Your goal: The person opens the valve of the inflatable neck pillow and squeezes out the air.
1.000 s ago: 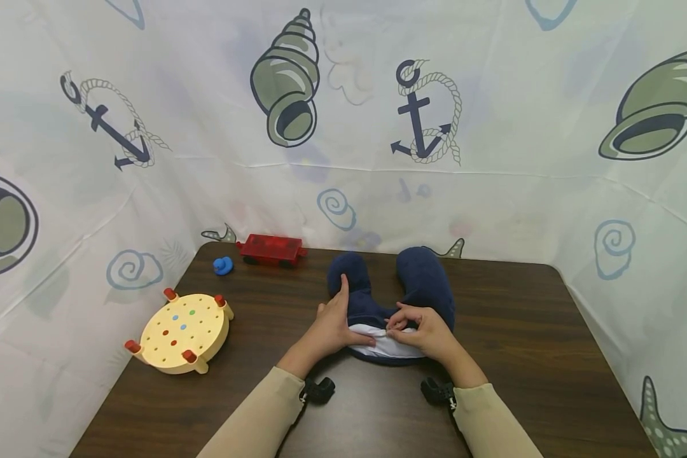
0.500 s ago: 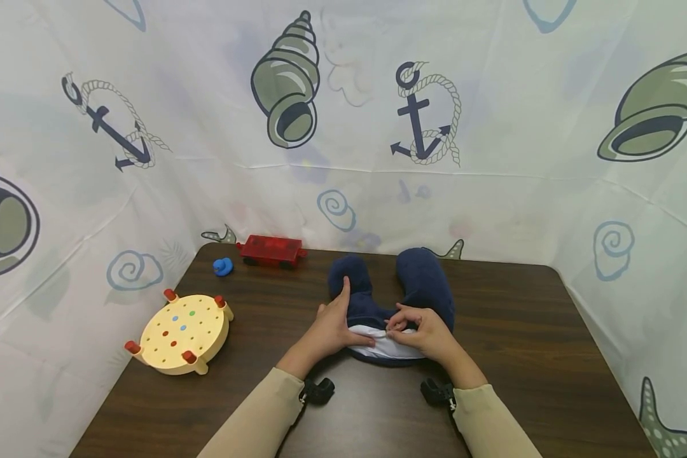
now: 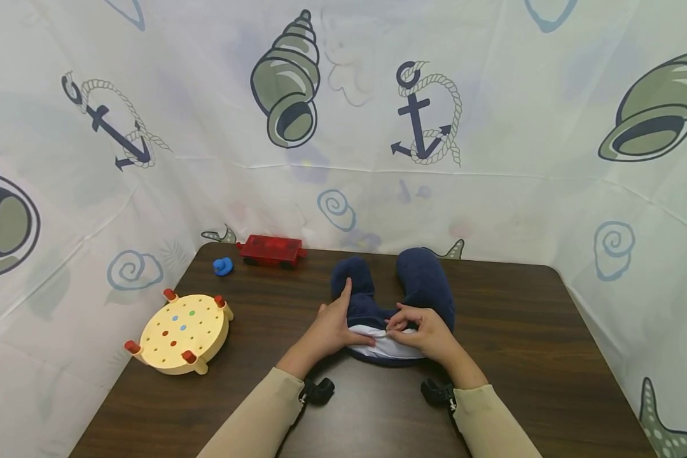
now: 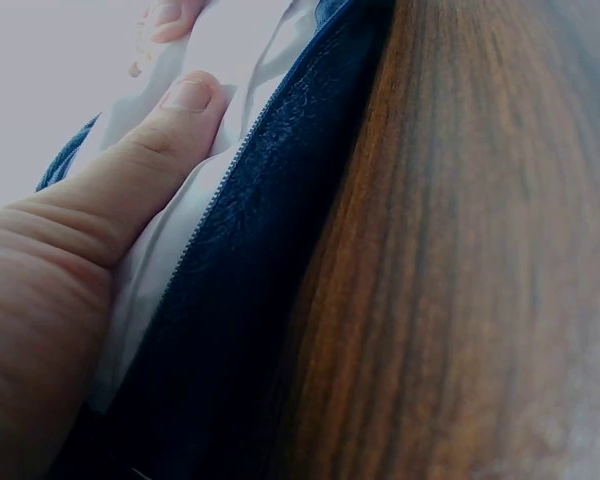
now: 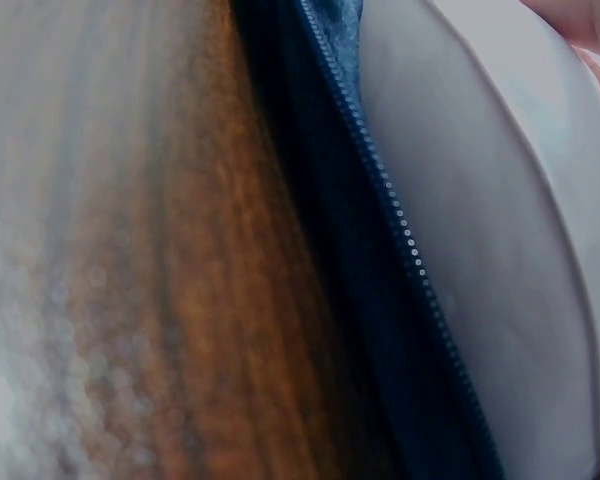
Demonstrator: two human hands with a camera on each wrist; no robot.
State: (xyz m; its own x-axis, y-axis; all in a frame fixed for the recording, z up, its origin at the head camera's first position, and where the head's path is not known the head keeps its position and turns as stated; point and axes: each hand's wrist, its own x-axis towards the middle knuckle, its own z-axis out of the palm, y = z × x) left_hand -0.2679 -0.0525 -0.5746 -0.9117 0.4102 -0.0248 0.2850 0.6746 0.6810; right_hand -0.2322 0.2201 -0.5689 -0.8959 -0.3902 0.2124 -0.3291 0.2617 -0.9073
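A navy U-shaped neck pillow (image 3: 426, 280) lies on the table with its two ends pointing away. The zipper along its near curve gapes, baring the white inner lining (image 3: 380, 343). My left hand (image 3: 333, 323) spreads over the pillow's left side, index finger straight up along that arm. Its thumb (image 4: 145, 165) presses flat on the lining, beside the zipper teeth (image 4: 225, 185). My right hand (image 3: 426, 331) pinches at the far edge of the opening, thumb and fingertips together; what lies between the tips is hidden. The near zipper edge (image 5: 405, 240) runs free in the right wrist view.
A yellow round toy (image 3: 186, 334) with red-tipped legs and coloured dots lies at the left of the brown table (image 3: 521, 331). Behind it are a small blue toy (image 3: 223, 266) and a red toy wagon (image 3: 271, 250). A patterned cloth (image 3: 509, 127) hangs behind the table.
The left end of the pillow has shifted slightly to the right and nearer, with my left index finger leaning along. My right hand keeps its place at the opening.
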